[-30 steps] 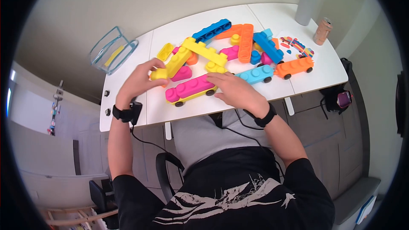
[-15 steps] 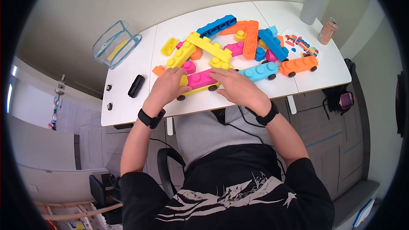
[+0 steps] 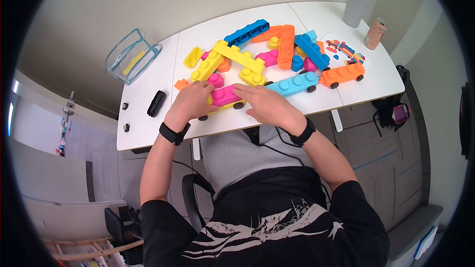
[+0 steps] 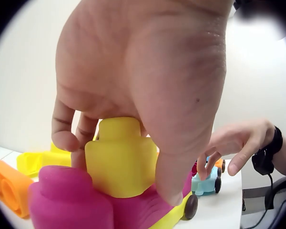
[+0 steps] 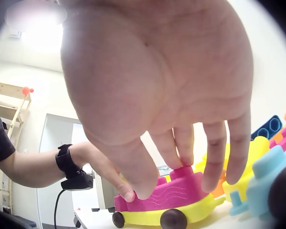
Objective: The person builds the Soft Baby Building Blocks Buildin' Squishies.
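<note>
A pink block (image 3: pixel 225 96) lies on a yellow wheeled base (image 5: pixel 195 212) near the table's front edge. My left hand (image 3: pixel 190 102) is over its left part, pinching a small yellow block (image 4: pixel 121 167) between thumb and fingers; in the left wrist view this block sits against the pink one's top. The right hand (image 3: pixel 269 106) has its fingertips on the pink block's right end, fingers extended and thumb held apart. To the right stand a light blue wheeled car (image 3: pixel 293 85) and an orange one (image 3: pixel 343 74).
Behind the cars lie yellow bars (image 3: pixel 239 56), an orange bar (image 3: pixel 285 47) and blue bars (image 3: pixel 311 51). A picture sheet (image 3: pixel 336 39), a can (image 3: pixel 375 34) and a bottle (image 3: pixel 356 5) are at the right. A clear container (image 3: pixel 132 59) and a black case (image 3: pixel 157 104) are at the left.
My left hand has brought the yellow block from the left onto the pink block's left part, uncovering the black case. The right hand has stayed at the pink block's right end.
</note>
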Tool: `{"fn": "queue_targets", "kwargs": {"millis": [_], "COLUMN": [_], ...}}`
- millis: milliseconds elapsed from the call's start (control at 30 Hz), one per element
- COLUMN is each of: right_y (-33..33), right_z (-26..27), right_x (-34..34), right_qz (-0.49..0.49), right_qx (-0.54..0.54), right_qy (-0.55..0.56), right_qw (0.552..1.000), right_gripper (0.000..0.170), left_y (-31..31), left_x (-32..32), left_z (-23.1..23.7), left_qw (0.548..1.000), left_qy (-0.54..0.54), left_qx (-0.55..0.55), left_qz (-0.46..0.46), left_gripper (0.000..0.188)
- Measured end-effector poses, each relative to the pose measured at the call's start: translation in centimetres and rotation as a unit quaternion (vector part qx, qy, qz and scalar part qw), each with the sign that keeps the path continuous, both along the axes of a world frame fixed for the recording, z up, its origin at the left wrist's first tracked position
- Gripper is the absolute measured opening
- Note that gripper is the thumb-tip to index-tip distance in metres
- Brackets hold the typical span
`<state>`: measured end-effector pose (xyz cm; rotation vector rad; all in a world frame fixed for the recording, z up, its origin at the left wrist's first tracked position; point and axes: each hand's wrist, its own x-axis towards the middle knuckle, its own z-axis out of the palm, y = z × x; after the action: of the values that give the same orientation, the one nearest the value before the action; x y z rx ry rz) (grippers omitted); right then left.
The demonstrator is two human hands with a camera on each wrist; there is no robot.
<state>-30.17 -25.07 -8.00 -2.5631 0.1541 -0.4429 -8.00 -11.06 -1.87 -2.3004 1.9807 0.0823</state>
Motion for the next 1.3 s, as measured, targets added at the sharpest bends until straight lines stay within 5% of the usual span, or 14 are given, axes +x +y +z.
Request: {"fn": "queue_targets", "kwargs": {"millis": [200, 267, 467, 567, 800, 1067, 1200, 1300], "right_y": [-2.7, -4.3, -17.1, -23.9, -28.6, -30.4, -28.2, -28.3], "right_z": [-0.4, 3.8, 6.8, 3.4, 0.2, 1.7, 3.4, 3.4], "right_x": [-0.6, -2.4, -4.1, -2.2, 0.1, 0.9, -1.2, -1.6], "right_qz": [0.014, -0.107, -0.381, -0.409, -0.415, -0.406, -0.37, -0.382], "right_qx": [-0.001, 0.107, -0.021, -0.037, 0.029, 0.033, 0.019, -0.044], "right_qy": [-0.07, -0.022, 0.003, -0.007, 0.105, 0.231, 0.197, 0.065], "right_qw": [0.997, 0.988, 0.924, 0.912, 0.903, 0.884, 0.908, 0.921], "right_gripper": [0.064, 0.051, 0.04, 0.046, 0.058, 0.032, 0.026, 0.025], "left_y": [0.2, 0.6, 0.9, 1.1, 1.7, 2.3, 2.6, 2.8], "left_x": [0.2, 0.6, 0.4, 1.2, 1.0, 1.1, 1.5, 1.4], "left_z": [-0.1, -0.2, 0.1, -1.0, -1.1, -1.3, -1.4, -0.8], "left_qw": [1.0, 0.999, 0.997, 0.995, 0.995, 0.991, 0.993, 0.991], "left_qy": [-0.005, 0.0, 0.012, 0.001, 0.021, 0.047, 0.053, 0.06], "left_qx": [-0.017, -0.047, -0.053, -0.093, -0.091, -0.118, -0.103, -0.107], "left_qz": [-0.002, 0.001, 0.049, 0.018, 0.033, 0.034, 0.037, 0.044], "left_gripper": [0.056, 0.055, 0.049, 0.047, 0.049, 0.053, 0.057, 0.058]}}
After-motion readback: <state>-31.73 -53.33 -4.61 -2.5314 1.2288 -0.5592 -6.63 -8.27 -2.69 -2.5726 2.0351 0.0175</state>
